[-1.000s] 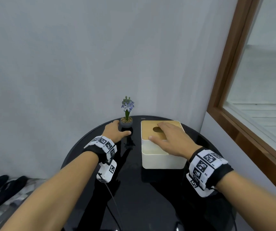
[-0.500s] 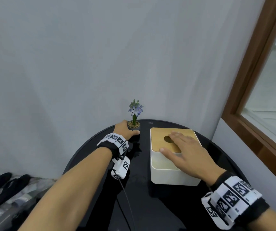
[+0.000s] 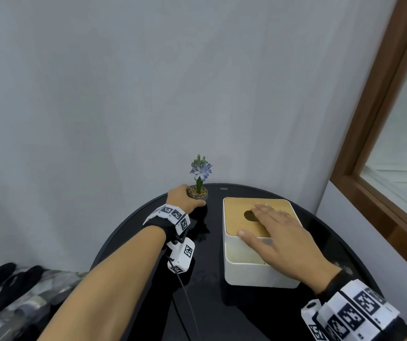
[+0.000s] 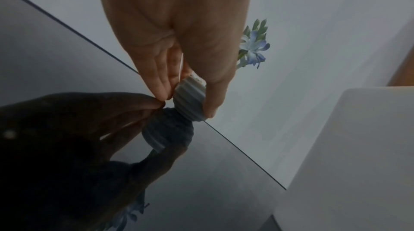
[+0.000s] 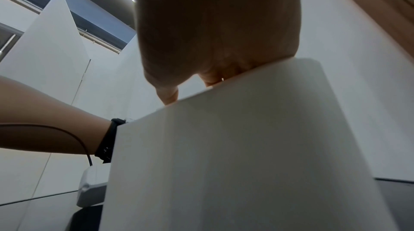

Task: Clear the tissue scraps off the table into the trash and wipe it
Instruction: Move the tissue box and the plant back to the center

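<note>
A round black glass table [image 3: 222, 316] stands against the wall. At its back, my left hand [image 3: 185, 196] grips a small grey ribbed pot [image 3: 198, 194] holding a blue flower [image 3: 200, 168]. The left wrist view shows thumb and fingers of that left hand [image 4: 186, 100] curled round the pot [image 4: 190, 96], which stands on the glass. My right hand [image 3: 269, 227] lies flat, fingers straight, on the wooden lid of a white tissue box [image 3: 254, 269], thumb at the lid's front edge. The box [image 5: 224, 146] fills the right wrist view. No tissue scraps or trash bin show.
A grey wall rises right behind the table. A wooden window frame [image 3: 370, 143] with a low white wall runs along the right. Black sandals [image 3: 0, 286] lie on the patterned floor at the left. The table's curved edge [image 3: 133, 230] passes under my left wrist.
The head view has shifted, so table and box sit further right and lower. My left hand stays on the pot and my right hand on the box lid.
</note>
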A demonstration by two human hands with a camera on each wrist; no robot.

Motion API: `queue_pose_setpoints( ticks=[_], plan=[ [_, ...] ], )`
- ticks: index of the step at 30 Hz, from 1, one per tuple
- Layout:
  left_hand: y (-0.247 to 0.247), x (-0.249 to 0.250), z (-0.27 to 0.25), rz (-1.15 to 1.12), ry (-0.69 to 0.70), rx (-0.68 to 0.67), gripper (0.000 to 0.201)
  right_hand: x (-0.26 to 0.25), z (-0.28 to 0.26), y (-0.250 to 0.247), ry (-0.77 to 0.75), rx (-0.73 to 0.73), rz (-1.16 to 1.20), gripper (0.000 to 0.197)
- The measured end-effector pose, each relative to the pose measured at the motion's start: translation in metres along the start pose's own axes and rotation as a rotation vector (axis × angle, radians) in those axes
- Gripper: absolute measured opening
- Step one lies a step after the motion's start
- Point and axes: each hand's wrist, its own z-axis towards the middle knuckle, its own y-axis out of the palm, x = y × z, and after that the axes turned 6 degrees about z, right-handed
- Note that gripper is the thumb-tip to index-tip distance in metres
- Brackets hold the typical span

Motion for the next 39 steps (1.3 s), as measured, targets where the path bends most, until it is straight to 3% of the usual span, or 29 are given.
queue_pose_setpoints(
  ticks=[10, 24, 39],
  plan=[
    [-0.017, -0.004, -0.040, 0.001, 0.052, -0.022, 0.051, 0.003, -0.001, 0.001, -0.034, 0.006, -0.026, 0.078],
    [-0.040, -0.029, -0.133, 0.023, 0.074, -0.089, 0.061, -0.008, -0.018, 0.004, -0.117, 0.070, -0.042, 0.063],
    [-0.032, -0.022, -0.150, 0.035, 0.056, -0.106, 0.065, 0.000, -0.030, 0.014, -0.123, 0.091, -0.060, 0.062]
  ],
)
